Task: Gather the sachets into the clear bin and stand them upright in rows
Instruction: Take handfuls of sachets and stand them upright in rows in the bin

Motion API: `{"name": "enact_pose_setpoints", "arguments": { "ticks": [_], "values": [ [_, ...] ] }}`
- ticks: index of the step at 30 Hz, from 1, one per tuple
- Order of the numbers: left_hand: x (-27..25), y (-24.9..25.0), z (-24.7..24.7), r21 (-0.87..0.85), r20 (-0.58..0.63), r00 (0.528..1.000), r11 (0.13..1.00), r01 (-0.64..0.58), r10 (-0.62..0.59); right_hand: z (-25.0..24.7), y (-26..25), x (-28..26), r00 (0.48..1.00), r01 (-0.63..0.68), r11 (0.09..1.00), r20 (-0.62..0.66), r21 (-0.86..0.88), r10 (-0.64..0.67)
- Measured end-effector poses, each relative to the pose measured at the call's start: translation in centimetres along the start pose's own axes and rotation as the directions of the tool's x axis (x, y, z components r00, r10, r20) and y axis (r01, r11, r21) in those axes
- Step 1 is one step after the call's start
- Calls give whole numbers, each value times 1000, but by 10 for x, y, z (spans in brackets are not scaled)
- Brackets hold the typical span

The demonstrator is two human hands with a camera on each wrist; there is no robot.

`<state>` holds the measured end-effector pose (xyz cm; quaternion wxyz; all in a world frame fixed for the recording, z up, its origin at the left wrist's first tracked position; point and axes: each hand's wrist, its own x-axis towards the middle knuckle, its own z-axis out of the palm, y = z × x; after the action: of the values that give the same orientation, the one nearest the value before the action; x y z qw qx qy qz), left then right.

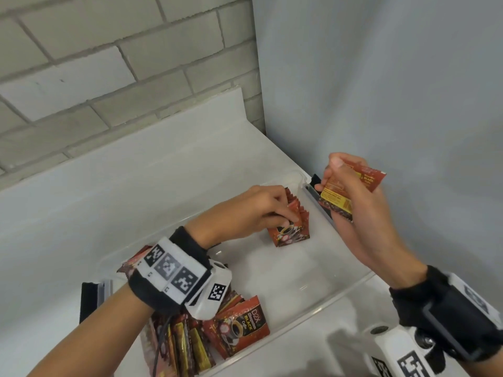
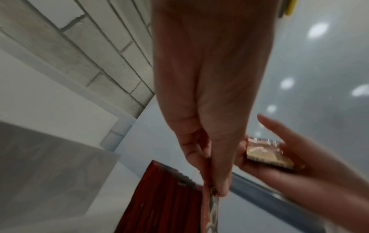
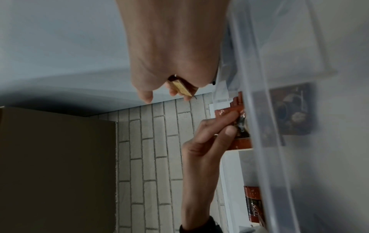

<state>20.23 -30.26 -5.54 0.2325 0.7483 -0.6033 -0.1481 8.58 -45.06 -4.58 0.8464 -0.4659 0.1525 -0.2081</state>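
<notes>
A clear bin (image 1: 351, 285) sits on the white counter. Inside it, near the far end, several red coffee sachets (image 1: 292, 227) stand upright in a small row. My left hand (image 1: 261, 210) reaches into the bin and pinches the top of the front sachet (image 2: 211, 209) of that row. My right hand (image 1: 351, 197) hovers above the bin's far right corner and grips a small stack of sachets (image 1: 345, 190), yellow backs facing me. More sachets (image 1: 217, 330) lie heaped at the bin's near left end, partly hidden by my left wrist.
The counter (image 1: 81, 213) meets a grey brick wall (image 1: 109, 77) behind and a smooth pale wall (image 1: 381, 77) on the right. Black latches (image 1: 88, 300) sit on the bin's ends. A dark cabinet panel (image 3: 55, 165) shows in the right wrist view.
</notes>
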Motion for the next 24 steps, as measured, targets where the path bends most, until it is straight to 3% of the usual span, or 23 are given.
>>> {"name": "enact_pose_setpoints", "arguments": {
  "ticks": [12, 20, 24],
  "values": [
    [14, -8, 24, 257, 12, 987, 953, -159, 161, -1, 1, 1, 1000, -2, 999, 3, -35, 2],
    [18, -2, 29, 380, 29, 980, 904, -195, 199, 0, -1, 0, 1000, -22, 999, 2, -27, 22],
    [17, -1, 31, 379, 74, 985, 910, -170, 154, 0, 0, 2, 997, -67, 995, -36, 72, 69]
  ]
}}
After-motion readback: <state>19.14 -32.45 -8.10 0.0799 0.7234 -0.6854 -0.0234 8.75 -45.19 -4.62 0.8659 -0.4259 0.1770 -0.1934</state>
